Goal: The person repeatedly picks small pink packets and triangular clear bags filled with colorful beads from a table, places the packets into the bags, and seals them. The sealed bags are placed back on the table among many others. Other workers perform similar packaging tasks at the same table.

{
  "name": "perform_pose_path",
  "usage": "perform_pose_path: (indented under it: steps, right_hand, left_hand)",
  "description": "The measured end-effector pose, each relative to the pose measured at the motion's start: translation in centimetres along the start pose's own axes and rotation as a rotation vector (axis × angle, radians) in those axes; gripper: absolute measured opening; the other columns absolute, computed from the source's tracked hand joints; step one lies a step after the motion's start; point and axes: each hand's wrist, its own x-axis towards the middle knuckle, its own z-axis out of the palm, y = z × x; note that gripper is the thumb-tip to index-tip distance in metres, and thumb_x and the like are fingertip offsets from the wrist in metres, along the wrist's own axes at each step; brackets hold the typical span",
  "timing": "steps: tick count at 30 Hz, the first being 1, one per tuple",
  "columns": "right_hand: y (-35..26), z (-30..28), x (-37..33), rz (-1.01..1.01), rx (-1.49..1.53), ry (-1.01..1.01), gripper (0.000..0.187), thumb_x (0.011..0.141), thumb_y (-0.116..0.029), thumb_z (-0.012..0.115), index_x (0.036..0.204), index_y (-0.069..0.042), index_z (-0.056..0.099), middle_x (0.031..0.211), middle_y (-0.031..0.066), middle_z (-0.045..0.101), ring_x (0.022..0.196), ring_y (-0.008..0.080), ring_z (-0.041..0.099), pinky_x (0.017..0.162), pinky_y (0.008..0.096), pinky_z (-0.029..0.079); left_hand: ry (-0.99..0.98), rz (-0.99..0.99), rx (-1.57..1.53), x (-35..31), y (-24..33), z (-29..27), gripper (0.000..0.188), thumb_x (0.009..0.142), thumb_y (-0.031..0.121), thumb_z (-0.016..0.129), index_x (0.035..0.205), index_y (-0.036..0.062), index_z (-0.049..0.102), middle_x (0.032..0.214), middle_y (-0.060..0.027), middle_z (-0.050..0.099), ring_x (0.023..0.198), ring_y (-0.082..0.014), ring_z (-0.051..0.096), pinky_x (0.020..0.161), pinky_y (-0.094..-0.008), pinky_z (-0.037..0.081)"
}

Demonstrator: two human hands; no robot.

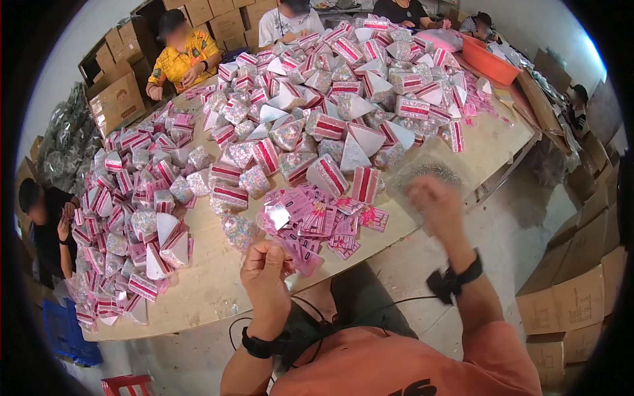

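My left hand [265, 263] is closed in a pinch at the near table edge; what its fingertips hold is too small to make out. Right beside it spreads a heap of pink printed cards [317, 214]. My right hand [432, 201], a little blurred, has its fingers curled together over a clear plastic bag or sheet [403, 173], and anything in them is hidden. Thin, shiny dark strands [439, 173] lie in a tangle on that plastic. Behind the cards, wedge-shaped toy cake slices [327, 173] with pink and red layers and speckled backs are piled up.
A second heap of cake slices [142, 218] covers the table's left side. An orange basin [489, 61] sits at the far right. Several people are around the table. Cardboard boxes [568, 297] stand along the right; a blue crate [69, 333] is at lower left.
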Motion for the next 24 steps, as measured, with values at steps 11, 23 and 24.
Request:
perform_pose_path:
  steps: [11, 23, 24]
  right_hand:
    - [-1.3, 10.5, -2.0, 0.269, 0.768, -0.189, 0.013, 0.083, -0.009, 0.056, 0.092, 0.000, 0.058, 0.078, 0.0048, 0.061, 0.062, 0.0096, 0.056, 0.054, 0.0212, 0.045]
    - [-2.2, 10.5, -1.3, 0.038, 0.474, -0.124, 0.007, 0.083, -0.006, 0.056, 0.087, 0.000, 0.055, 0.070, 0.0035, 0.057, 0.057, 0.0094, 0.055, 0.052, 0.0219, 0.045]
    - [-2.2, 10.5, -1.3, 0.019, 0.442, -0.129, 0.008, 0.083, -0.006, 0.056, 0.087, 0.001, 0.055, 0.070, 0.0033, 0.057, 0.057, 0.0095, 0.055, 0.052, 0.0216, 0.045]
  left_hand:
    - [-0.080, -0.051, -0.062, -1.1, -0.3, 0.9, 0.010, 0.085, 0.013, 0.057, 0.085, 0.0030, 0.054, 0.073, -0.0044, 0.057, 0.060, -0.0098, 0.052, 0.056, -0.0213, 0.044]
    - [-0.113, -0.015, 0.012, -1.1, -0.7, 0.6, 0.009, 0.086, 0.012, 0.055, 0.086, 0.0023, 0.054, 0.072, -0.0031, 0.057, 0.061, -0.0087, 0.052, 0.057, -0.0206, 0.043]
    - [-0.119, -0.021, 0.003, -1.0, -0.6, 0.6, 0.010, 0.086, 0.012, 0.055, 0.086, 0.0022, 0.054, 0.072, -0.0030, 0.057, 0.061, -0.0087, 0.052, 0.057, -0.0207, 0.043]
